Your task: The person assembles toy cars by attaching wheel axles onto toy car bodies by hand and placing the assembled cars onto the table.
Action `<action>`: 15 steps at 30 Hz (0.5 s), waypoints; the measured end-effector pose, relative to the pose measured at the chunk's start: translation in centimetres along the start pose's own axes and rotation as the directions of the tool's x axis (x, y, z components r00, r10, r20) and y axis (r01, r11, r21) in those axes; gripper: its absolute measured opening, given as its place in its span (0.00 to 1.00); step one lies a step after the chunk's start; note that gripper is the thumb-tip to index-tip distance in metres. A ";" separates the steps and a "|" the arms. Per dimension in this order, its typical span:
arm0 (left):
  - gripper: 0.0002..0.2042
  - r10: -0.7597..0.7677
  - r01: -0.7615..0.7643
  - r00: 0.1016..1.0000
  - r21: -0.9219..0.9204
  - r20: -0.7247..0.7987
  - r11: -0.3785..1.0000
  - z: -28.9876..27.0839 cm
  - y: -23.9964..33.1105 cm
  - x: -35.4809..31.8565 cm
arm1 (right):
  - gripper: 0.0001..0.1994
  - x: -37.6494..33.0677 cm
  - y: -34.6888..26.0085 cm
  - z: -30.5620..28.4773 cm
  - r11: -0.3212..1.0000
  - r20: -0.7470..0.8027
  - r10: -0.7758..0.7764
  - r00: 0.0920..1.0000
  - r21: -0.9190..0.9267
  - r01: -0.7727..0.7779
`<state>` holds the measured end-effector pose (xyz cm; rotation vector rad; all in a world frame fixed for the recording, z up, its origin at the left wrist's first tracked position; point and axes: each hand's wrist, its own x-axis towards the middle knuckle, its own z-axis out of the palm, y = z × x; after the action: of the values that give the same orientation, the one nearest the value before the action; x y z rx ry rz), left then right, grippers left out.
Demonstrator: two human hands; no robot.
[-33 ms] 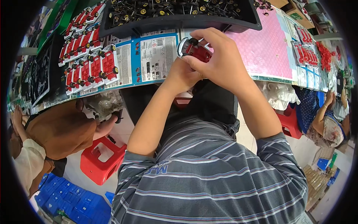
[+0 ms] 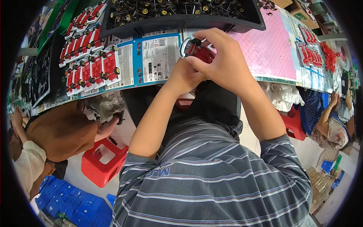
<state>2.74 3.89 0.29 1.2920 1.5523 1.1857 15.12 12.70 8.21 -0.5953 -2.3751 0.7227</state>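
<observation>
A small toy car [image 2: 204, 55], red underneath with a white-silver edge and black wheels, is held above the table's near edge. My right hand [image 2: 228, 60] is closed on it, thumb at the near side and fingers curled over the far side. Below and to the left, my left hand [image 2: 184, 76] supports the same car; its fingers are mostly hidden behind the car and the right hand. Beyond my hands stands a black tray [image 2: 170, 25] heaped with wheel-and-axle sets [image 2: 164, 12], some with yellow hubs.
Rows of red-and-white toy cars [image 2: 92, 71] lie upside down at the left. Printed cards [image 2: 159, 56] and a pink sheet [image 2: 270, 47] cover the table. More red parts [image 2: 328, 55] lie at right. A red stool [image 2: 102, 164] and co-workers flank me.
</observation>
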 end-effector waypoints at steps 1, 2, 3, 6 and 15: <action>0.26 0.037 -0.037 0.999 -0.004 -0.024 0.999 0.1 -0.1 0.0 | 0.24 0.1 0.1 0.0 0.999 -0.008 -0.026 1.000 -0.019 0.026; 0.26 0.037 -0.037 0.999 -0.008 -0.021 0.999 0.0 -0.3 -0.1 | 0.24 0.1 0.2 0.0 0.998 -0.017 -0.051 0.999 -0.039 0.050; 0.27 -0.048 0.055 0.998 -0.259 0.031 0.964 -0.3 -0.5 -0.2 | 0.24 0.0 0.3 -0.4 0.998 -0.017 -0.047 0.999 -0.043 0.047; 0.33 -0.071 0.094 0.995 -0.537 0.063 0.838 -0.2 -0.8 -0.2 | 0.27 -0.7 1.0 -2.7 0.999 0.014 -0.038 0.999 0.025 0.038; 0.52 0.018 -0.009 1.000 -0.554 0.011 0.833 -0.1 -0.3 -0.1 | 0.29 -4.5 1.3 -2.6 0.987 0.115 0.136 0.984 0.065 -0.144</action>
<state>2.61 3.78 0.05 0.9147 1.0616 1.4900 20.39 12.14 7.39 -0.7139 -2.4133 0.9222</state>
